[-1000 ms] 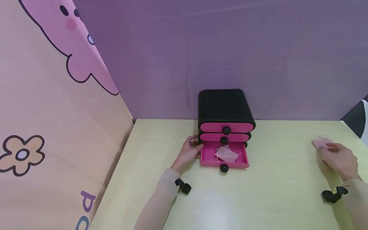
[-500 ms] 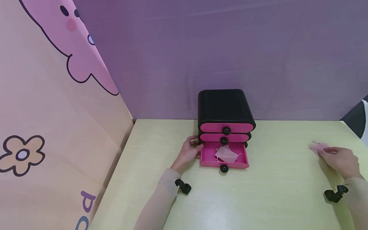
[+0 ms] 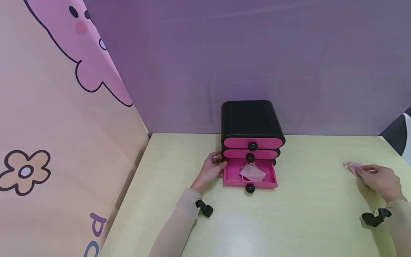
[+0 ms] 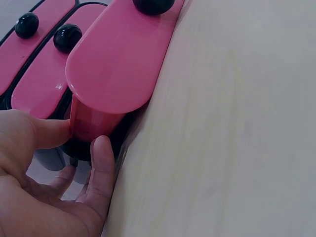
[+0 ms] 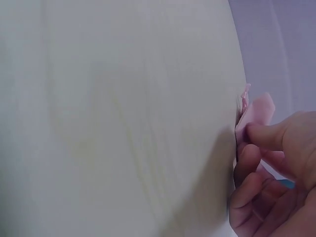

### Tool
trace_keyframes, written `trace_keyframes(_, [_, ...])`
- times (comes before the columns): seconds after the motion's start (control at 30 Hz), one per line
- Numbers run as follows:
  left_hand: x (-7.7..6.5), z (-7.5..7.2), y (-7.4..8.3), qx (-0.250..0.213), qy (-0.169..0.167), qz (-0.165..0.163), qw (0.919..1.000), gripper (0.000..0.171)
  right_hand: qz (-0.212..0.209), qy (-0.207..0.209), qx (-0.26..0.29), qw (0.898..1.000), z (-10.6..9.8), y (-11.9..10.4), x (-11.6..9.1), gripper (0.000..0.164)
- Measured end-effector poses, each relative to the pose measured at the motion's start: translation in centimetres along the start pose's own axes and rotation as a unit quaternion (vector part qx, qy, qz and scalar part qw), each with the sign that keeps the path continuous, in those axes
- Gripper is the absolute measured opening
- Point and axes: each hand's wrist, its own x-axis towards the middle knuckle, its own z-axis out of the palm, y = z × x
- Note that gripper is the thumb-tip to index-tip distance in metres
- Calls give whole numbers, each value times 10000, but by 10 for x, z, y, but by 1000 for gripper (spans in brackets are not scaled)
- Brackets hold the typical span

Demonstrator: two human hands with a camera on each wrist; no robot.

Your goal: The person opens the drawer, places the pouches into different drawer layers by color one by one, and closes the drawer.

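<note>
A black drawer cabinet with pink drawer fronts stands on the table. Its lowest drawer is pulled out, and a pale pink drawstring pouch lies inside. My left hand holds the cabinet's lower left side; in the left wrist view the thumb touches the side of the pulled-out drawer. Far to the right, my right hand pinches another small pink drawstring pouch between thumb and fingers. In the right wrist view that pouch is partly hidden by the fingers.
The light wooden table runs between the two hands. A purple cloth wall rises behind the cabinet, and a printed pink panel borders the left side. Each wrist wears a small black camera.
The pouch in the right hand has shifted slightly left and turned, now looking narrower and more bunched. The left hand, cabinet and drawer stay where they were.
</note>
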Motion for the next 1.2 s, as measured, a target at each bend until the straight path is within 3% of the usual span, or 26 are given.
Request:
trace_keyframes(0.23, [-1, 0, 1, 75, -12, -35, 10000, 57, 125, -23, 302, 9995, 1, -6, -4, 74])
trace_keyframes(0.6, [-1, 0, 1, 76, -36, -40, 10000, 57, -196, 317, 453, 9983, 3, -9, -8, 76])
trace_keyframes(1.2, [-1, 0, 2, -18, 13, -44, 10000, 58, -817, 16, 896, 9926, 16, -38, -25, 70])
